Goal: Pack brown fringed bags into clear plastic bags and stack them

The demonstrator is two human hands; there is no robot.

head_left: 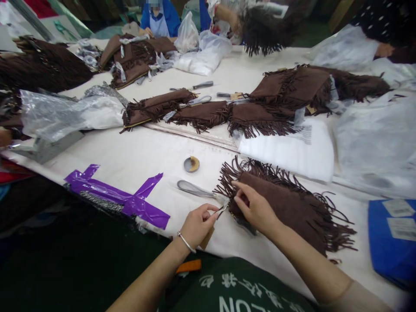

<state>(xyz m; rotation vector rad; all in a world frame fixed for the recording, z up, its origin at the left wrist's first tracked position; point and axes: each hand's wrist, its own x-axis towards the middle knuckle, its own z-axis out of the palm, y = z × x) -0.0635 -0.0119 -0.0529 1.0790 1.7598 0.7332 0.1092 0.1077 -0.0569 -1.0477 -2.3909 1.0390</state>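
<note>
A brown suede-like bag with long fringes (286, 203) lies on the table right in front of me. At its near left corner, my left hand (198, 223) pinches a thin, pale end of something between thumb and fingers; its kind is too small to tell. My right hand (256, 208) rests over the bag's left part, fingers curled and closed at its edge. A grey looped strap (195, 189), apparently wrapped in plastic, extends left from that corner. Farther back sits a small round dish (191, 164) with a yellowish-brown patch inside.
More brown fringed bags (289, 86) lie in a row across the table. White foam sheeting (292, 149) and clear plastic bags (380, 138) are at right. Purple tape (117, 197) covers the near left edge; a blue packet (393, 238) lies right. Co-workers are across the table.
</note>
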